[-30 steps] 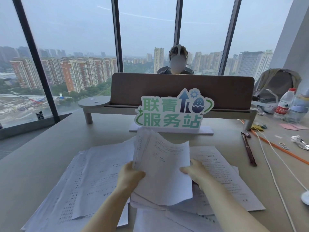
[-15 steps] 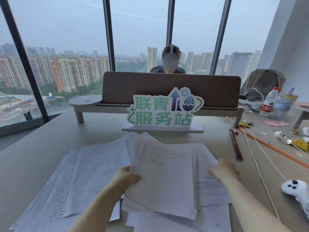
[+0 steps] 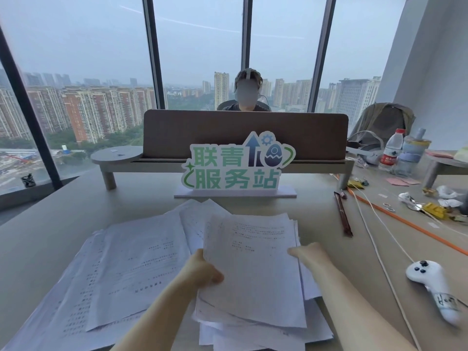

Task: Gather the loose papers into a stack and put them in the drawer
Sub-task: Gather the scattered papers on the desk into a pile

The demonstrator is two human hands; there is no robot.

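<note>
Head view: partial stack of papers near the table front edge, left hand pinching its left edge, right hand, grip unclear, at its right edge. Uneven sheets may slip; loose papers remain leftward.

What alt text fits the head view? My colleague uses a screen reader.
Both hands, left hand and right hand, grip a sheaf of papers above loose sheets on a desk.
</note>
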